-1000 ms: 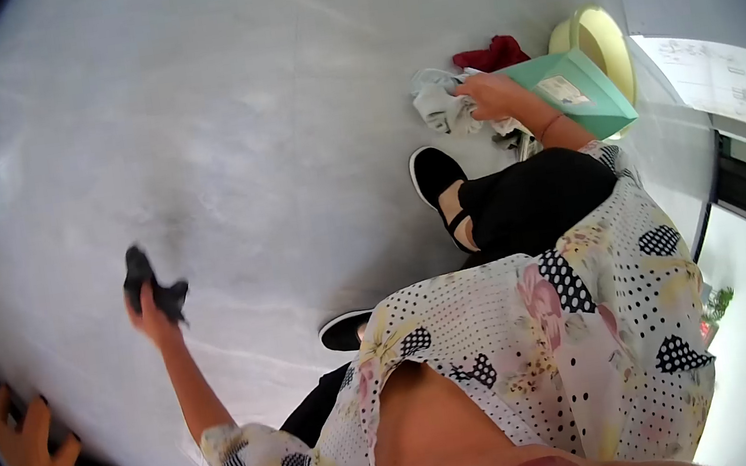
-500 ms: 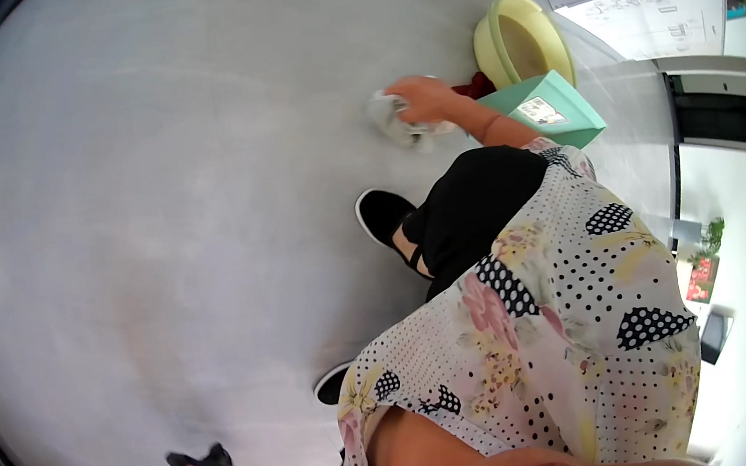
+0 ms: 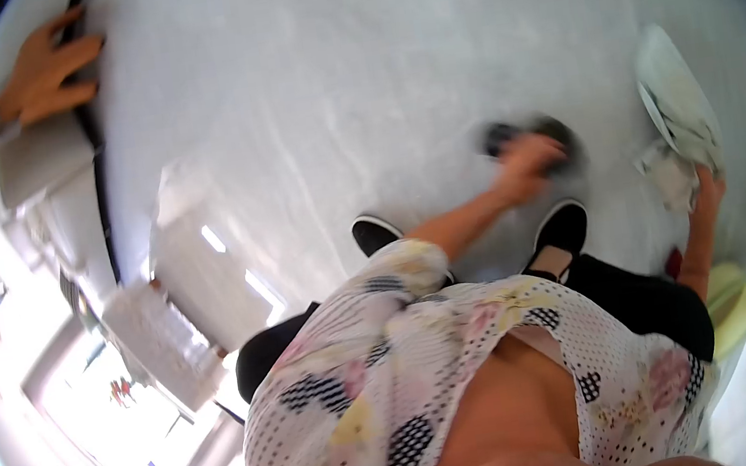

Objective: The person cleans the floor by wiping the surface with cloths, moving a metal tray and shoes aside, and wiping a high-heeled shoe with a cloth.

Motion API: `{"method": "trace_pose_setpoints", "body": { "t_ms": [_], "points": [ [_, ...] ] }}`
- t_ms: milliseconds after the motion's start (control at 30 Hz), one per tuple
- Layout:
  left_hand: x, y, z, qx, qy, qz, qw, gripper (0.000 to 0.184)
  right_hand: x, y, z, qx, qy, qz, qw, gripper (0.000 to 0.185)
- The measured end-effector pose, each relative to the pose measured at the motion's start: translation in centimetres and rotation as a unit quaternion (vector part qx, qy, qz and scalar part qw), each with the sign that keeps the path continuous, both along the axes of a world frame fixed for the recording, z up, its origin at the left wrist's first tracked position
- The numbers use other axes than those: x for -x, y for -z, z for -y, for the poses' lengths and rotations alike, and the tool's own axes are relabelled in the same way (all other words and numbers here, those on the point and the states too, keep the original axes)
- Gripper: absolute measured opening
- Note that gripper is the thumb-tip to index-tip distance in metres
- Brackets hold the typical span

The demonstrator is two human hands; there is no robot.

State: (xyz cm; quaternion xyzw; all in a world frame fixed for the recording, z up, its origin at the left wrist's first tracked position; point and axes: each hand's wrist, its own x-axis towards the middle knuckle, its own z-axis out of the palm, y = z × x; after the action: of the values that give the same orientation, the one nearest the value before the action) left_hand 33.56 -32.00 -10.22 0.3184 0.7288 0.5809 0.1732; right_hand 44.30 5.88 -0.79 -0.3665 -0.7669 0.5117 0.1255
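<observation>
My left hand (image 3: pixel 528 161) reaches across over the floor in front of my shoes, fingers closed on a dark, soft-looking thing (image 3: pixel 558 138). Motion smears it, so its kind does not show. Far out on the right, my right hand (image 3: pixel 708 182) grips a pale crumpled cloth (image 3: pixel 672 175). A long whitish piece (image 3: pixel 680 93) extends upward from that hand; whether it belongs to the same cloth I cannot tell.
Behind my right knee a yellow basin (image 3: pixel 738 303) shows in part, with a dark red thing (image 3: pixel 674 264) near it. My black shoes (image 3: pixel 561 227) stand on the grey floor (image 3: pixel 299 101). At upper left is a separate brown hand (image 3: pixel 50 73), fingers spread.
My view has swung round. My left hand with the dark thing has come from far out at the side to in front of my feet. The pale cloth is still in my right hand.
</observation>
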Motion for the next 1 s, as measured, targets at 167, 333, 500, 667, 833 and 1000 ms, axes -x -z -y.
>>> {"method": "trace_pose_setpoints", "body": {
  "t_ms": [167, 333, 500, 667, 833, 1000],
  "points": [
    [-1.8, -7.9, -3.4, -0.089, 0.158, 0.435, 0.882, 0.039, -7.1, 2.6, -5.6, -0.367, -0.208, 0.019, 0.907, 0.041],
    [7.8, -9.2, 5.3, -0.040, -0.071, 0.386, 0.919, 0.042, -7.2, 3.9, -7.8, -0.162, -0.068, 0.004, 0.984, 0.042],
    [16.1, -7.1, 22.8, -0.161, -0.415, 0.237, 0.864, 0.041, -5.4, 1.8, -6.6, -0.181, -0.010, 0.010, 0.983, 0.041],
    [16.5, -6.2, 36.6, -0.243, -0.631, 0.133, 0.724, 0.036, -6.8, 1.6, -8.2, -0.052, 0.089, 0.011, 0.995, 0.042],
    [20.7, -0.6, 37.5, 0.008, -0.710, 0.159, 0.686, 0.054, -6.9, 2.1, -7.9, -0.099, 0.106, -0.012, 0.989, 0.048],
    [31.3, 0.0, 13.8, 0.238, -0.413, -0.126, 0.870, 0.039, -4.4, -1.4, -5.2, -0.103, 0.227, 0.045, 0.967, 0.049]
  ]
}}
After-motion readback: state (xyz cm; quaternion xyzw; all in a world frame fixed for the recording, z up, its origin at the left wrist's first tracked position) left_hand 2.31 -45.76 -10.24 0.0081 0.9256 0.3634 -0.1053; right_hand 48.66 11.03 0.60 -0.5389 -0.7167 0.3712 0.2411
